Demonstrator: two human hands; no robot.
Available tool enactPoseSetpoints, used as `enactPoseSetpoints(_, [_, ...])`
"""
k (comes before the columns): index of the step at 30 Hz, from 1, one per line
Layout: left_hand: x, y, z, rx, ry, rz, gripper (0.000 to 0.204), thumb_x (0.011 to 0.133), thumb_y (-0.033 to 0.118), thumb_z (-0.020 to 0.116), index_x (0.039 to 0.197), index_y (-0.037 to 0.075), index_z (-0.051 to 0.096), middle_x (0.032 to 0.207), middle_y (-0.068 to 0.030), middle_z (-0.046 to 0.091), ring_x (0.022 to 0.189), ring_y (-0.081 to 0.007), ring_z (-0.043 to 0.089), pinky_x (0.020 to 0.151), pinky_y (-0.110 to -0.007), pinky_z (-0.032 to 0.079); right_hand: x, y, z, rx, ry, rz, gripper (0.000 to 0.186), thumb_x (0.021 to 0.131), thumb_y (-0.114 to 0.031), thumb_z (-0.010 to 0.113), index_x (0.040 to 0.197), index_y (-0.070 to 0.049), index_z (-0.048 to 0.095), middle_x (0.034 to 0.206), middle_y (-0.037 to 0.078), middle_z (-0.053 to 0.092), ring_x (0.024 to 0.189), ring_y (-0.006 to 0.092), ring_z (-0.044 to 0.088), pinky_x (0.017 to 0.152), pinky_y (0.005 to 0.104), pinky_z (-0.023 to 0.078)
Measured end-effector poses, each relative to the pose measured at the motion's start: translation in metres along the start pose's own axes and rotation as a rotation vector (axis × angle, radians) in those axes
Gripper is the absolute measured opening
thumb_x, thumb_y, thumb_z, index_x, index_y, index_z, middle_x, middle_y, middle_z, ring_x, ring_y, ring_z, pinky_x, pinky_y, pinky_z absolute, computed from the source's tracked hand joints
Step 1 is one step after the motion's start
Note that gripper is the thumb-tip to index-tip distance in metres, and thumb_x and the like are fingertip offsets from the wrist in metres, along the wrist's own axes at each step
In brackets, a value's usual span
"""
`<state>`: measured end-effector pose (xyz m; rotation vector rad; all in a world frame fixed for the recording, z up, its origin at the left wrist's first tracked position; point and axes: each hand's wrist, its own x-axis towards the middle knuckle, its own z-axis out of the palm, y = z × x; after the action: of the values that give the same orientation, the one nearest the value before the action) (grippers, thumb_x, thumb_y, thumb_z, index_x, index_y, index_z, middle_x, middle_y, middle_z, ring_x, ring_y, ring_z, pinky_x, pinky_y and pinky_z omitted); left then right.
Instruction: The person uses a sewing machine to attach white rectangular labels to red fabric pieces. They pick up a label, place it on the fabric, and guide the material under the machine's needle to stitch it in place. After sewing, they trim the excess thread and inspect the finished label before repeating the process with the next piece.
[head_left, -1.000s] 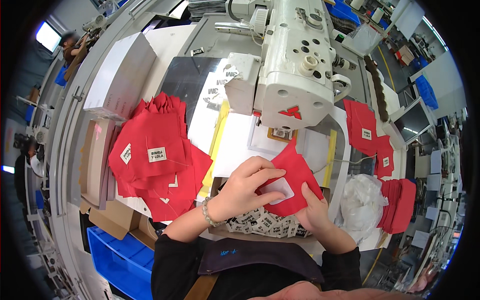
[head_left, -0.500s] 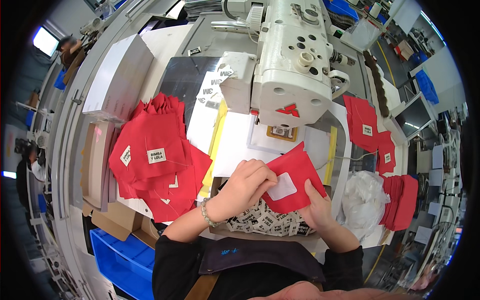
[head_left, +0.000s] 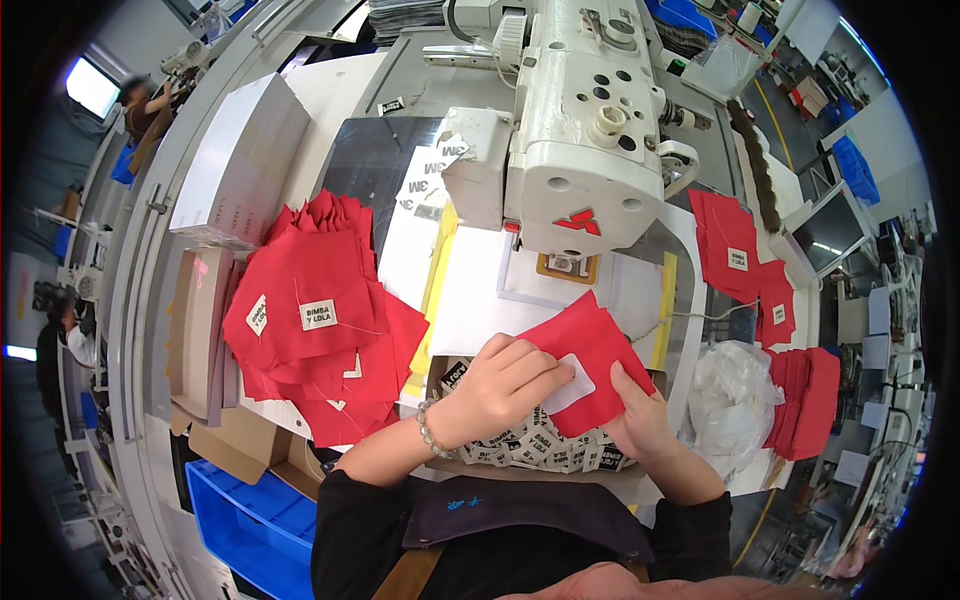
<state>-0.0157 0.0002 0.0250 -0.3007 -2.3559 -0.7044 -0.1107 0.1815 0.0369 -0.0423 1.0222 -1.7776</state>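
My left hand has its curled fingers pressed at a white rounded patch on a red fabric piece. My right hand holds that piece by its right part, thumb on the front. Under both hands is a box of small printed labels. Beyond the fabric stands a white industrial sewing machine with a small frame below its head.
A heap of labelled red pieces lies left, beside a white box, an open carton and a blue bin. More red stacks and crumpled plastic sit right. Another person works at far upper left.
Compared with a second ago, my left fingers have shifted onto the white patch, covering its left part. The red piece sits slightly lower, still in my right hand.
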Motion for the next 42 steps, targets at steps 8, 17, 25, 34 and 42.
enactPoseSetpoints(8, [0.001, -0.003, -0.010, -0.516, -0.111, -0.310, 0.010, 0.076, -0.002, 0.069, 0.082, 0.005, 0.065, 0.080, -0.0047, 0.061, 0.072, -0.0193, 0.056, 0.065, -0.029, 0.044, 0.001, -0.002, -0.003, -0.010, 0.041, 0.040, 0.043, 0.102, -0.024, 0.041, 0.139, -0.001, 0.036, 0.138, 0.011, 0.046, 0.127, 0.0236, 0.046, 0.107, 0.0407, 0.038])
enactPoseSetpoints(17, [-0.003, -0.001, -0.011, -0.689, -0.078, -0.454, 0.005, 0.080, -0.003, 0.065, 0.081, 0.001, 0.062, 0.077, -0.0063, 0.060, 0.072, -0.0191, 0.055, 0.065, -0.029, 0.045, 0.001, -0.003, -0.002, -0.015, 0.016, 0.082, 0.044, 0.102, -0.026, 0.041, 0.138, -0.002, 0.037, 0.136, 0.011, 0.048, 0.125, 0.0238, 0.048, 0.105, 0.0411, 0.040])
enactPoseSetpoints(25, [-0.006, 0.002, -0.010, -0.730, -0.088, -0.530, 0.003, 0.081, -0.001, 0.067, 0.083, 0.000, 0.065, 0.081, -0.0070, 0.064, 0.074, -0.0163, 0.060, 0.068, -0.027, 0.048, -0.002, -0.003, -0.004, -0.059, 0.010, 0.057, 0.043, 0.102, -0.025, 0.039, 0.139, -0.003, 0.037, 0.137, 0.011, 0.047, 0.127, 0.0236, 0.047, 0.104, 0.0414, 0.040])
enactPoseSetpoints(34, [-0.015, -0.002, -0.008, -0.864, -0.090, -0.610, 0.007, 0.087, 0.006, 0.064, 0.087, -0.001, 0.065, 0.086, -0.0083, 0.066, 0.079, -0.0164, 0.063, 0.074, -0.028, 0.049, -0.004, 0.003, -0.011, -0.138, -0.069, -0.062, 0.043, 0.103, -0.023, 0.036, 0.140, 0.000, 0.035, 0.140, 0.013, 0.045, 0.129, 0.0248, 0.045, 0.107, 0.0406, 0.037])
enactPoseSetpoints(42, [-0.011, 0.002, -0.003, -0.537, 0.048, -0.361, 0.011, 0.079, 0.002, 0.069, 0.089, 0.003, 0.067, 0.088, -0.0064, 0.066, 0.080, -0.0172, 0.061, 0.069, -0.029, 0.047, -0.007, 0.003, -0.016, -0.137, -0.109, -0.093, 0.043, 0.103, -0.022, 0.035, 0.140, 0.000, 0.034, 0.140, 0.014, 0.044, 0.130, 0.0256, 0.044, 0.107, 0.0418, 0.036])
